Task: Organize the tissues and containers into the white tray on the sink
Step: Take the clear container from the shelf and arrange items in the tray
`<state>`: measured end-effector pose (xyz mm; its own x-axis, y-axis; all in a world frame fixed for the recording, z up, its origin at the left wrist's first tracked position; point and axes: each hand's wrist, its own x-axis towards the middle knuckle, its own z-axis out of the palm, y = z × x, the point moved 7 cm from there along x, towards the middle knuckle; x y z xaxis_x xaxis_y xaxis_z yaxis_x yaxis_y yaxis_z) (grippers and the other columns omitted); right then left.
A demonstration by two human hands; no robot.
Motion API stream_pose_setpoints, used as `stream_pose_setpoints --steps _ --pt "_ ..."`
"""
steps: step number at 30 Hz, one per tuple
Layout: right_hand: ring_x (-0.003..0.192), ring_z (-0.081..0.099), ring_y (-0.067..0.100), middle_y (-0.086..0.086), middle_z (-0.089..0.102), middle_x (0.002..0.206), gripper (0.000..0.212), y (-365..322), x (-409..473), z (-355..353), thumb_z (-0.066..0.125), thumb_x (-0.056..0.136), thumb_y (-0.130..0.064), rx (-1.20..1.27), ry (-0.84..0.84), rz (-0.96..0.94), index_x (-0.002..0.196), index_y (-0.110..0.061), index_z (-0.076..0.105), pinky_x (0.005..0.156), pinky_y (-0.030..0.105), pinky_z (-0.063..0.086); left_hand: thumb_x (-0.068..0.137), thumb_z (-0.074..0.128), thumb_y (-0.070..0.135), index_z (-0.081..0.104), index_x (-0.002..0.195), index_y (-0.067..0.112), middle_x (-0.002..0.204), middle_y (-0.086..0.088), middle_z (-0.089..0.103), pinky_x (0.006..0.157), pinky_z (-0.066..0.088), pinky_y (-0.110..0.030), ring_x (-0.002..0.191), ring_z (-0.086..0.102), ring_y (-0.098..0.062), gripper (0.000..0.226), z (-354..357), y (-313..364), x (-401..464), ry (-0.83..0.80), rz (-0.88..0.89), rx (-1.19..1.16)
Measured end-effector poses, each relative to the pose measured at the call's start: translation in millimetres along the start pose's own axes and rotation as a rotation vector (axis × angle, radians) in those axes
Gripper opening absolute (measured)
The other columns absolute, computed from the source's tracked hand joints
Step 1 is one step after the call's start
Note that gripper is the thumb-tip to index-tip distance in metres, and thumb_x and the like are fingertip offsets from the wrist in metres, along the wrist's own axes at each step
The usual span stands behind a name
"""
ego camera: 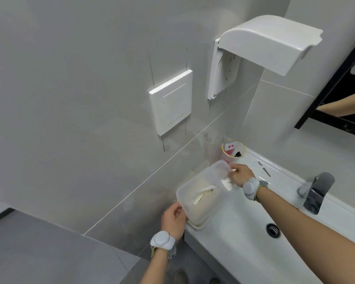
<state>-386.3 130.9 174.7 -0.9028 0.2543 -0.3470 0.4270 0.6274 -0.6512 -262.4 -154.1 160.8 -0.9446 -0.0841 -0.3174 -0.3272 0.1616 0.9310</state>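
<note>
While the left hand [173,219] grips the near rim of the white tray [201,221] on the sink's [244,232] left ledge, the right hand [239,174] pinches a small clear container [221,168] at the tray's far end — the placing step, I judge. A tissue pack [205,194] already lies inside. Next comes the clear cup [233,150] by the far wall — reach, lift, set down.

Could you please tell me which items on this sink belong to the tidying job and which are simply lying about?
Part of the job:
- white tray, gripped at its near edge by the left hand
- tissue pack lying in the tray
- clear container, held by the right hand
- cup with red label at the corner

Just lying about:
- tap
- drain
- wall dispenser
- thin metal tool on the sink ledge
</note>
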Motion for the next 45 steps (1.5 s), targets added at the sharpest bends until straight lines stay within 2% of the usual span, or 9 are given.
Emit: stream_pose_setpoints --steps 5,12,18,26,32,36,41,43,45 --pt "0.072 0.048 0.026 0.004 0.057 0.072 0.017 -3.3 4.7 6.1 0.052 0.083 -0.009 -0.027 -0.023 0.001 0.086 -0.011 0.068 0.060 0.027 0.037 0.094 0.058 0.004 0.077 0.089 0.019 0.084 -0.004 0.077 0.077 0.058 -0.039 0.075 0.068 -0.016 0.024 -1.0 -4.5 -0.7 0.006 -0.015 -0.058" --pt "0.074 0.054 0.024 -0.002 0.062 0.072 0.021 -4.6 10.6 10.5 0.053 0.082 -0.010 -0.037 -0.048 -0.018 0.082 -0.024 0.068 0.063 0.026 0.041 0.097 0.053 0.002 0.072 0.099 0.017 0.078 0.002 0.075 0.059 0.049 -0.019 0.064 0.065 -0.007 0.024 1.7 -6.1 -8.7 0.003 -0.104 -0.232" --pt "0.074 0.053 0.025 0.001 0.063 0.075 0.018 -2.2 13.6 11.0 0.054 0.082 -0.012 -0.054 -0.046 -0.014 0.084 -0.021 0.070 0.066 0.027 0.041 0.089 0.052 0.021 0.072 0.106 0.018 0.096 -0.007 0.075 0.071 0.043 -0.038 0.080 0.062 -0.017 0.027 6.3 -7.4 -11.2 0.005 -0.161 -0.402" --pt "0.071 0.050 0.024 0.004 0.061 0.073 0.015 -3.7 14.3 10.6 0.055 0.083 -0.012 -0.073 -0.050 -0.045 0.085 -0.015 0.069 0.064 0.028 0.041 0.100 0.052 0.024 0.069 0.114 0.019 0.109 0.001 0.076 0.087 0.052 -0.039 0.097 0.069 -0.015 0.023 8.3 6.0 -5.2 -0.010 -0.132 -0.459" --pt "0.067 0.044 0.025 0.002 0.053 0.064 0.011 -2.5 8.5 9.9 0.052 0.084 -0.012 -0.095 -0.053 -0.038 0.079 -0.012 0.063 0.058 0.028 0.037 0.093 0.065 0.015 0.063 0.116 0.014 0.107 -0.002 0.075 0.082 0.055 -0.029 0.097 0.071 -0.015 0.023 13.9 8.9 -2.9 0.017 -0.133 -0.427" --pt "0.075 0.056 0.029 0.004 0.064 0.076 0.015 -3.8 -2.0 11.7 0.052 0.085 -0.015 -0.094 -0.079 -0.025 0.090 -0.019 0.065 0.063 0.029 0.043 0.089 0.070 0.019 0.063 0.113 0.016 0.108 -0.003 0.073 0.076 0.056 -0.026 0.094 0.070 -0.014 0.025 16.6 8.2 -2.4 0.037 -0.144 -0.421" --pt "0.112 0.057 0.033 0.010 0.061 0.121 0.042 -8.8 -25.9 11.7 0.059 0.088 -0.021 -0.066 0.006 -0.078 0.129 -0.014 0.055 0.084 0.031 0.042 0.093 0.062 0.013 0.057 0.114 0.013 0.109 -0.003 0.069 0.069 0.051 -0.019 0.086 0.067 -0.007 0.021 21.3 9.9 -3.0 0.021 -0.173 -0.409" --pt "0.118 0.053 0.030 0.010 0.057 0.128 0.042 -14.9 -44.2 9.6 0.061 0.087 -0.019 -0.058 0.124 -0.198 0.128 -0.013 0.056 0.093 0.033 0.042 0.097 0.051 0.009 0.053 0.113 0.011 0.111 -0.005 0.069 0.065 0.051 -0.015 0.088 0.071 -0.003 0.016 23.2 9.2 -2.5 0.000 -0.174 -0.397" --pt "0.110 0.056 0.026 0.006 0.059 0.118 0.032 -24.6 -67.5 12.6 0.064 0.085 -0.015 -0.019 0.180 -0.365 0.117 -0.014 0.063 0.092 0.031 0.043 0.100 0.045 0.008 0.050 0.112 0.011 0.112 -0.003 0.069 0.068 0.053 -0.018 0.095 0.072 -0.003 0.013 24.3 11.5 -2.7 -0.028 -0.168 -0.391"
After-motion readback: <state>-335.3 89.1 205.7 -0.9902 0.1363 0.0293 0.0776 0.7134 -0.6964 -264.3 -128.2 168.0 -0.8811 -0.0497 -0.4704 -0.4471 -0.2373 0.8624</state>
